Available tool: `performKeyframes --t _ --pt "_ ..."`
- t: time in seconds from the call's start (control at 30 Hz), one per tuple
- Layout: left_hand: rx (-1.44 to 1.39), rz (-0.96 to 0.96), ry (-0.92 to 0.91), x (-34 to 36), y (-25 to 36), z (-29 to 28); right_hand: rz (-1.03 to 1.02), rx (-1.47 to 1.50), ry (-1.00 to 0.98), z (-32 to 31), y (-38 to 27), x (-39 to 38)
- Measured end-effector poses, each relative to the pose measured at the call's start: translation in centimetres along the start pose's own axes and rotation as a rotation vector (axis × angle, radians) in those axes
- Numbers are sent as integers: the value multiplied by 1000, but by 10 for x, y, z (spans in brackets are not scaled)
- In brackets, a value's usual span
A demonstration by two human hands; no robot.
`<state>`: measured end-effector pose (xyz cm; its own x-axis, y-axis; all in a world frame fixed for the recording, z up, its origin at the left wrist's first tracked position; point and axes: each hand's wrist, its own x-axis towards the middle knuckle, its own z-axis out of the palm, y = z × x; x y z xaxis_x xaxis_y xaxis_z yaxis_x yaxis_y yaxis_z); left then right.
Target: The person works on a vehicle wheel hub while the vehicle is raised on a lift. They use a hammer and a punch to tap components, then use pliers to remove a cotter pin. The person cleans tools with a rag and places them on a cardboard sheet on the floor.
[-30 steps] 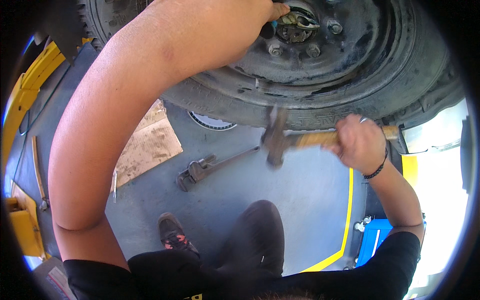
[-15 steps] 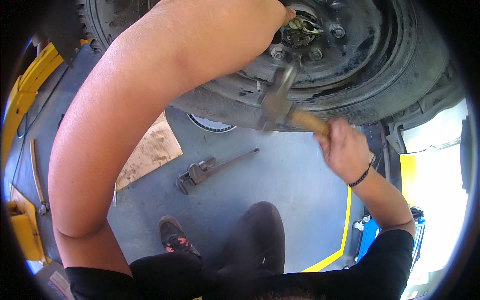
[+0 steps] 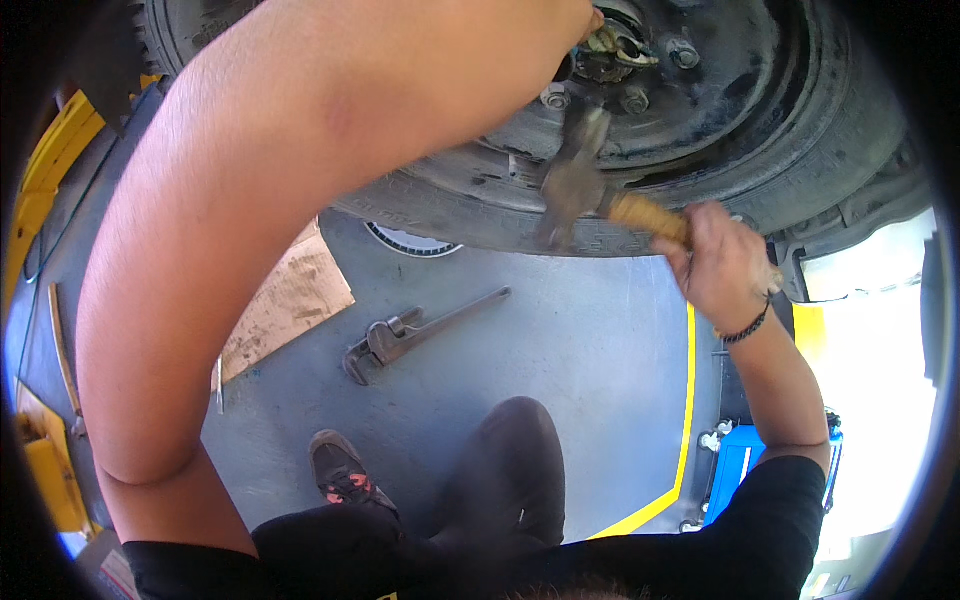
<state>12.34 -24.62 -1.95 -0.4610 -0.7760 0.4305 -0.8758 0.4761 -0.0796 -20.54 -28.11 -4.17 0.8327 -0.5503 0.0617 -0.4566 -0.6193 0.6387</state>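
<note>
My left hand (image 3: 586, 22) is at the hub (image 3: 622, 62) of a dusty black wheel (image 3: 755, 100) with exposed lug nuts. Its fingertips are closed on something I cannot make out, mostly hidden by the hand and forearm; greasy metal pieces sit beside them. My right hand (image 3: 722, 255) grips a hammer (image 3: 636, 212) by its yellowish wooden handle. The blurred steel head is held in front of the lower rim, below the lug nuts.
On the floor lie a pipe wrench (image 3: 400, 340), cardboard (image 3: 285, 305), a round silver trim piece (image 3: 410, 243) and a long wooden-handled tool (image 3: 60, 360). Yellow metal equipment (image 3: 45, 190) stands at left, a blue wheeled unit (image 3: 735, 470) at right.
The hammer head has risen from below the tyre's lower sidewall toward the hub, tilting as it moved. My left hand stays at the hub, shifting only slightly rightward in the picture.
</note>
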Motion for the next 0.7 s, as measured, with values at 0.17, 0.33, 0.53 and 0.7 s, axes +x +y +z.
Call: performKeyframes --t 0.17,0.33,0.53,0.7 --pt "156 204 4 3 15 115 -427 107 -50 -3 1 -10" --pt "-210 155 -197 -59 50 122 -332 167 -125 5 -2 -32" --pt "-263 -137 -535 -144 2 163 -244 43 -303 -27 -3 -40" --pt "-455 -248 -714 -222 9 206 -80 -151 -95 -39 20 -7"
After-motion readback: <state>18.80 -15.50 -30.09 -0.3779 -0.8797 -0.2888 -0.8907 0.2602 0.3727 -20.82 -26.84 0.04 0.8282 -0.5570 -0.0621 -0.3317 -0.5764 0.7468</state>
